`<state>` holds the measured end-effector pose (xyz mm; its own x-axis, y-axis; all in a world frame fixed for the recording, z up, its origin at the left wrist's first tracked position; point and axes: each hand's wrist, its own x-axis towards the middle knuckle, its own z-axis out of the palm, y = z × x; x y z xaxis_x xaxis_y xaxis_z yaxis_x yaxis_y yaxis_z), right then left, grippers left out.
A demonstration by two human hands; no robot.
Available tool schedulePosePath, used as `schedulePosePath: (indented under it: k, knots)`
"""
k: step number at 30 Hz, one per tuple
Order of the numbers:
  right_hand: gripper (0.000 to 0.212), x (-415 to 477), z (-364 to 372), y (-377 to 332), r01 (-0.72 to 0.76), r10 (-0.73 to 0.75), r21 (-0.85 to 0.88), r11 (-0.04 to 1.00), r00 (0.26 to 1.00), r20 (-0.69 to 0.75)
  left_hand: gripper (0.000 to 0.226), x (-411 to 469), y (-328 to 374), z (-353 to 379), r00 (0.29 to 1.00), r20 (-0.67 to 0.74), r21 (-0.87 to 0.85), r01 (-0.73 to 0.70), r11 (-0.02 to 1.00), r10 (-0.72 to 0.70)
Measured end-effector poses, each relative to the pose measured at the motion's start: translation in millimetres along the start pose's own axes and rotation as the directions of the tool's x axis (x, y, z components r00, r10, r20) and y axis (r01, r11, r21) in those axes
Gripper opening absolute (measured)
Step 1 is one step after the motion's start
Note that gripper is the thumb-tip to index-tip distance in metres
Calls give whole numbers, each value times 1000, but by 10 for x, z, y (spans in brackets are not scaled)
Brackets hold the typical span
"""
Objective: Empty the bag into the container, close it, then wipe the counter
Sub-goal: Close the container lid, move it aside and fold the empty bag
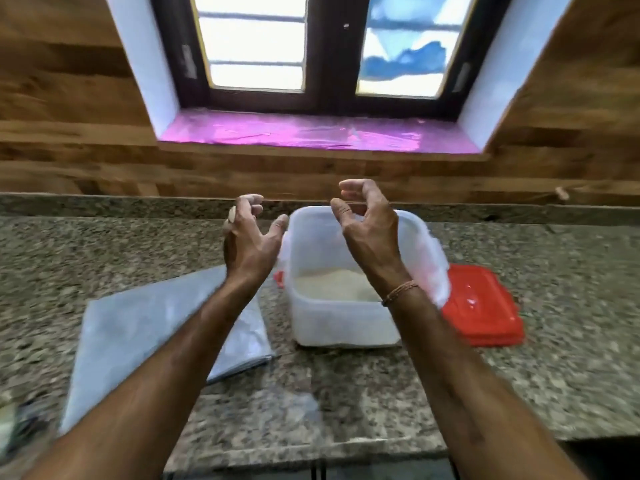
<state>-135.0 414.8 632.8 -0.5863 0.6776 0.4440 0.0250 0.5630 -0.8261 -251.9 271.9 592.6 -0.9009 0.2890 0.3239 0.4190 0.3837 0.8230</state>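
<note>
Granite surface (346, 393), seen from my head camera: a flat greyish plastic bag (145, 327) lies at 9 o'clock of the translucent container (339, 323), which stands open at centre with pale grains (332, 284) across its bottom. The red lid (485, 306) rests on the surface at the container's 3 o'clock, just beside it.

My left hand (249, 244) and right hand (367, 237) hover apart above the container's far rim, fingers half-curled and thumbs spread, gripping nothing I can make out.

I judge the pouring done and the closing due. To do it well, I would take the lid by its long edges, set it square on the rim, then press down each corner in turn. Anything draped over the rim should come away first, so the seal is not fouled. The flat bag should go off the surface before wiping.

Hard to read: a blurred white mass (433, 268) hangs at the container's right wall, film or cloth, I cannot tell which. My right forearm hides the container's near right corner. No wiping cloth is identifiable. A dark object (14, 424) at 8 o'clock is cut off by the frame.
</note>
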Motion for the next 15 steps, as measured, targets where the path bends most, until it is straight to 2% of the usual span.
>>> schedulePosePath:
  k: [4, 7, 10, 12, 15]
  knots:
    - [22, 199, -967, 665, -100, 93, -74, 992, 992, -89, 50, -435, 713, 841, 991, 108, 14, -75, 997, 73]
    - [23, 258, -1566, 1235, -248, 233, -168, 954, 967, -104, 63, -679, 1113, 1461, 953, 302, 47, -2, 999, -12]
    - [26, 243, -2010, 1804, -378, 373, -305, 874, 925, -77, 79, -841, 1397, 1962, 875, 470, 139, 54, 989, -114]
    - [33, 178, -2158, 2114, -453, 477, -399, 797, 878, -43, 75, -911, 1450, 2144, 838, 526, 234, 21, 972, -145]
    - [57, 85, -2391, 2620, -548, 641, -522, 654, 768, -3, 55, -990, 1513, 2381, 842, 497, 369, 14, 929, -210]
